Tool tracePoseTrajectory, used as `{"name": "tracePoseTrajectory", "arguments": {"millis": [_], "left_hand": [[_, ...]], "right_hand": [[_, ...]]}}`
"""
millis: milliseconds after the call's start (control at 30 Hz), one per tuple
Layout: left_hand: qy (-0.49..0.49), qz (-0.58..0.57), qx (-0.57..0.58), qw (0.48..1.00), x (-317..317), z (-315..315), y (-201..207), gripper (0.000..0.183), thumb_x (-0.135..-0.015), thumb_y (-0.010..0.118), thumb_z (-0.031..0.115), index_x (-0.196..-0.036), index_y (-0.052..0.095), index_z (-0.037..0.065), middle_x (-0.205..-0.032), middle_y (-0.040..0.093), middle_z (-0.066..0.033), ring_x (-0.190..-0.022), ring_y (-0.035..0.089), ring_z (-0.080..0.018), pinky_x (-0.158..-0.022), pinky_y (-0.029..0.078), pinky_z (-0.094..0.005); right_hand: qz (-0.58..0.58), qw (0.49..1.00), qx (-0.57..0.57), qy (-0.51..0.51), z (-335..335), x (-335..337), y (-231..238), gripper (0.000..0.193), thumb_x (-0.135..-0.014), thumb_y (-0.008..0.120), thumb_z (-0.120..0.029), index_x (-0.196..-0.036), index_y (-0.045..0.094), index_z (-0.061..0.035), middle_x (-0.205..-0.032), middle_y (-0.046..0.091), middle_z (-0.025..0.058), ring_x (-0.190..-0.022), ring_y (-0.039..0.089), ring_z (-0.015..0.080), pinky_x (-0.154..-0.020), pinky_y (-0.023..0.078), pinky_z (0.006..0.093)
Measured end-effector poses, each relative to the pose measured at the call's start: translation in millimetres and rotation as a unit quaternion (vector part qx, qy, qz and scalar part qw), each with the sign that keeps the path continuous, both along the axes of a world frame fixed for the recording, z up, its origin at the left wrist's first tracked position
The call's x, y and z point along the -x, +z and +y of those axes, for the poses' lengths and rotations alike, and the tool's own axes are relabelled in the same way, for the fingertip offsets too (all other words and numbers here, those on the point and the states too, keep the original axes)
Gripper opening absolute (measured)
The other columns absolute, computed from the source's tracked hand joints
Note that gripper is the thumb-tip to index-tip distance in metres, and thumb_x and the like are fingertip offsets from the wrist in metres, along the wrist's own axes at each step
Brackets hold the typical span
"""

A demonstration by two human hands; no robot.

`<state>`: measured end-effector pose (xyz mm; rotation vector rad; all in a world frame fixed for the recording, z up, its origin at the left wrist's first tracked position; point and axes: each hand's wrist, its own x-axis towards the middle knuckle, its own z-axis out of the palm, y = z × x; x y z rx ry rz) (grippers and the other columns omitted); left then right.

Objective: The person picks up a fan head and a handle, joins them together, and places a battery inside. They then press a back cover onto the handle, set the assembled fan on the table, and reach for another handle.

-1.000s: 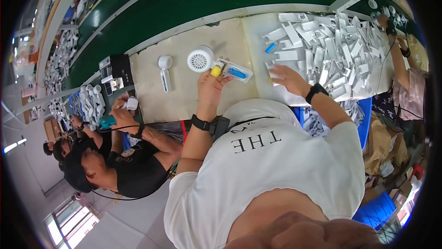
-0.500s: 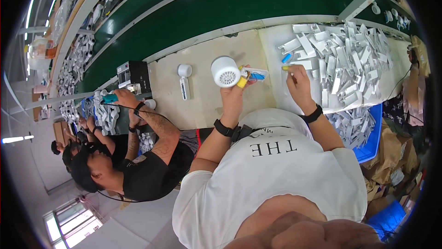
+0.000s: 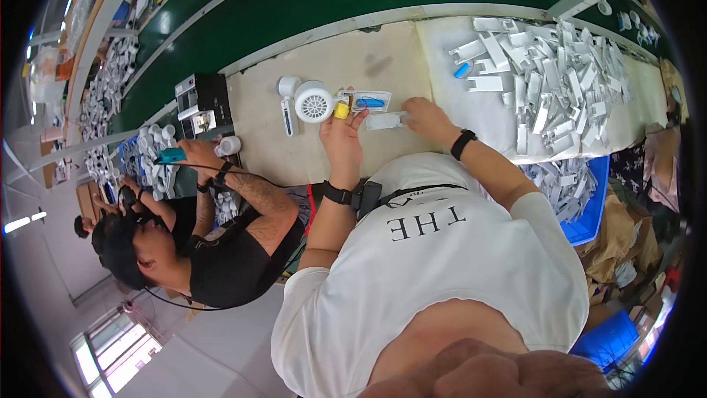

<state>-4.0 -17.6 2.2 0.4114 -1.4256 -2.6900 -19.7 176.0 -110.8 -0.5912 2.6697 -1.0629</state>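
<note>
**Fan (image 3: 314, 101) in the left hand (image 3: 341, 135), cover (image 3: 385, 122) in the right hand (image 3: 433, 122)**

The table (image 3: 398, 67) spreads beneath both hands. Right of the right fingers lies a heap of white plastic pieces (image 3: 549, 92), probably kept there for easy reach; nearer the body, a blue bin (image 3: 602, 195) holds more white parts (image 3: 561, 186). The left fingers pinch the fan's neck beside a yellow piece (image 3: 342, 109), likely steadying it while leaving the handle shell (image 3: 385, 96) open, pointing right from them. Inside that shell lies a blue cylinder (image 3: 370, 103). The right fingers pinch the cover's right end, just below the shell. Beyond them rests a loose blue cylinder (image 3: 462, 70).
</note>
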Motion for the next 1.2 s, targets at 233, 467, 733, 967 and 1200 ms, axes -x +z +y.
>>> {"name": "tracePoseTrajectory", "arguments": {"millis": [233,467,733,967,1200], "left_hand": [[0.013,-0.019,0.014,1.0,-11,-8,9,0.033,-0.09,0.044,0.012,-0.121,0.042,0.0,-0.121,0.049,-0.0171,-0.102,0.056,-0.0239,-0.081,0.05,-0.0358],[0.012,-0.042,-0.015,0.999,-13,-14,0,0.032,-0.088,0.05,0.013,-0.117,0.047,-0.001,-0.119,0.052,-0.0168,-0.098,0.057,-0.022,-0.078,0.051,-0.0326],[-0.081,-0.043,-0.019,0.996,-1,0,-2,0.034,-0.09,0.043,0.016,-0.12,0.043,0.0,-0.122,0.048,-0.0192,-0.103,0.055,-0.0241,-0.081,0.05,-0.0354],[-0.163,-0.02,-0.078,0.983,3,18,9,0.032,-0.088,0.049,0.012,-0.116,0.049,-0.003,-0.116,0.054,-0.0171,-0.093,0.059,-0.0213,-0.077,0.051,-0.0328],[-0.136,-0.014,-0.061,0.989,-5,21,17,0.034,-0.088,0.049,0.012,-0.118,0.048,-0.003,-0.117,0.054,-0.0169,-0.094,0.059,-0.0214,-0.077,0.051,-0.0336]], "right_hand": [[0.025,0.984,-0.133,0.117,-49,9,4,0.051,-0.07,0.059,-0.01,-0.119,0.045,-0.0064,-0.112,0.05,0.0149,-0.101,0.05,0.0312,-0.086,0.041,0.0402],[-0.233,0.812,0.424,-0.327,32,6,-9,0.07,-0.074,0.059,-0.011,-0.135,0.026,-0.0065,-0.099,0.057,0.0129,-0.086,0.057,0.0183,-0.071,0.046,0.0294],[-0.03,0.948,-0.049,-0.315,129,-47,-1,0.04,-0.078,0.051,-0.006,-0.117,0.047,-0.0038,-0.105,0.056,0.0158,-0.096,0.055,0.0302,-0.081,0.045,0.0354],[0.213,0.955,-0.189,0.087,134,-23,9,0.042,-0.068,0.05,0.002,-0.108,0.056,-0.0116,-0.115,0.053,0.0037,-0.123,0.036,0.0237,-0.104,0.025,0.046],[-0.013,0.997,-0.081,-0.015,108,10,37,0.028,-0.079,0.057,-0.016,-0.105,0.056,-0.0075,-0.107,0.055,0.0112,-0.102,0.052,0.0223,-0.093,0.036,0.0362]]}}
